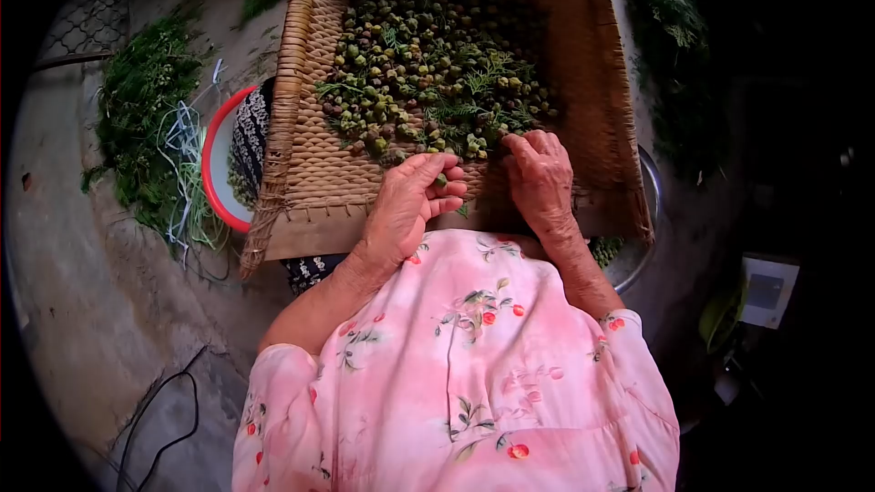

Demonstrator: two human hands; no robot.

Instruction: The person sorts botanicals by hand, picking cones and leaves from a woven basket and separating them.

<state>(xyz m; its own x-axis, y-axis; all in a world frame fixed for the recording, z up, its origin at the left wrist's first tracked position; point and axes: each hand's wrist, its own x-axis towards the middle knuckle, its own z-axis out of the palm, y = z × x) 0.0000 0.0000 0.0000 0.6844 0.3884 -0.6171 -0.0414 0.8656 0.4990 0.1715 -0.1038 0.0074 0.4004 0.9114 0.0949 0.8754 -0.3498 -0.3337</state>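
Pinching a small green pod (442, 180), the left hand (407, 199) overhangs woven wicker (342, 189) — right hand (542, 179) curled, grip unclear.

Stained grey floor (68, 219) left of the fingers (448, 205), patterned patch (84, 23) beyond, black cable (196, 405) below-left; far right nearly black.

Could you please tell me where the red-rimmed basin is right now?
In the head view, the red-rimmed basin sits on the left, partly hidden by the woven basket, with pale string just left of it.
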